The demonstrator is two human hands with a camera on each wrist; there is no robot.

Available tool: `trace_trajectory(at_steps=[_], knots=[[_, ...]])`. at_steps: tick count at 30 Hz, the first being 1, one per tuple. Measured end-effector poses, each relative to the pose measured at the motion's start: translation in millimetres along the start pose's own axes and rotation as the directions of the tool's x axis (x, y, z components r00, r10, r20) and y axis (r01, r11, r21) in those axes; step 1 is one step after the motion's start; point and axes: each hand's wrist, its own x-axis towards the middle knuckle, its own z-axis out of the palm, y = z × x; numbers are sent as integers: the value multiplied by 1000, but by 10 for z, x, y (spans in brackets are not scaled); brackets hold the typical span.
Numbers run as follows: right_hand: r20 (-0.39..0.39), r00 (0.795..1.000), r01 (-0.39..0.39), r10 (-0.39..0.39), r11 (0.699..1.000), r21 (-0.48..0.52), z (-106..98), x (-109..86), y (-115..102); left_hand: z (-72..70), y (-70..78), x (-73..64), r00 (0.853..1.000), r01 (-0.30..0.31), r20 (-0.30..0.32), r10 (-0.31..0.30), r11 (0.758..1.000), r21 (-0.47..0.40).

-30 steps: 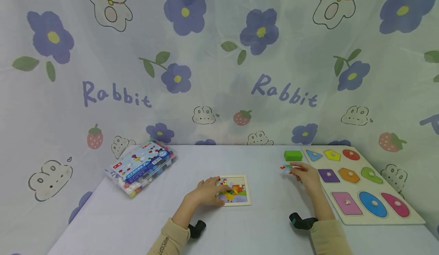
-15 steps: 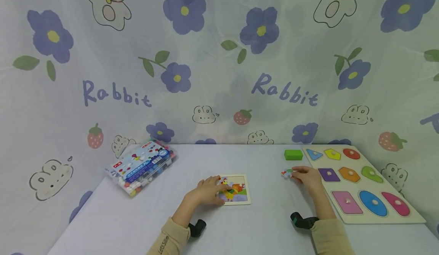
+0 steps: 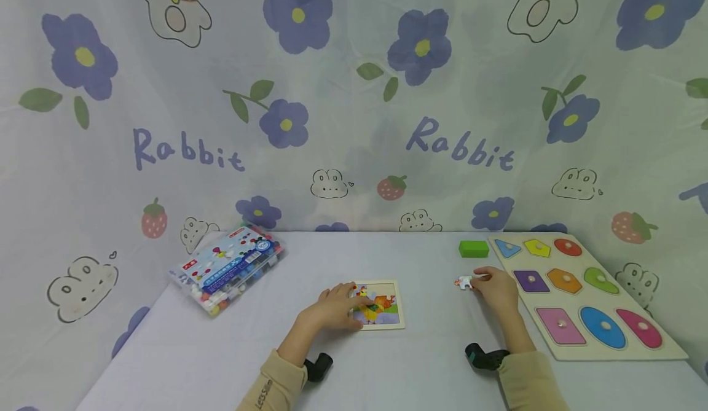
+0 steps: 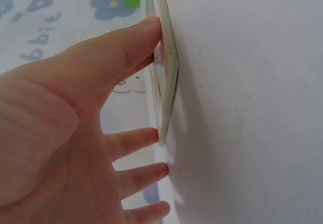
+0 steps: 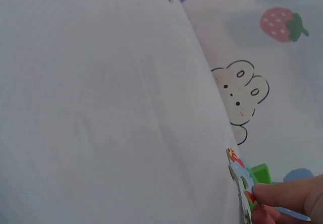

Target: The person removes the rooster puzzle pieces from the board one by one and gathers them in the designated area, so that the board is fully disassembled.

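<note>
My left hand [image 3: 336, 309] rests on a small wooden-framed jigsaw puzzle [image 3: 387, 305] with a chicken picture. In the left wrist view, its thumb lies on the frame's rim and the other fingers are spread, fairly straight. My right hand [image 3: 499, 288] pinches a small jigsaw piece [image 3: 463, 282] between thumb and fingertips, to the right of the puzzle. From the head camera the piece looks mostly white with a little red. The right wrist view shows blue, red and green on the jigsaw piece [image 5: 239, 166]; whether it is one piece or more I cannot tell.
Behind the right hand sits a green block [image 3: 473, 249]. A cream board of coloured knobbed shapes [image 3: 600, 300] lies along the right side. At the back left is a clear plastic box of coloured beads [image 3: 227, 268]. A patterned curtain [image 3: 354, 122] hangs behind the table.
My right hand has come slightly nearer with the piece, which has turned from a mostly coloured look to a mostly white one. The left hand stays on the puzzle.
</note>
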Motion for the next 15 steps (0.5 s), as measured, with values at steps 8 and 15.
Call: trace_trajectory(at_steps=[8, 15], knots=[[-18, 1000, 21, -22, 997, -75, 47, 1, -19, -3, -14, -5, 1000, -17, -21, 17, 999, -27], [-21, 998, 61, -63, 993, -101, 36, -19, -36, -11, 10, -4, 1000, 5, -6, -5, 1000, -18]])
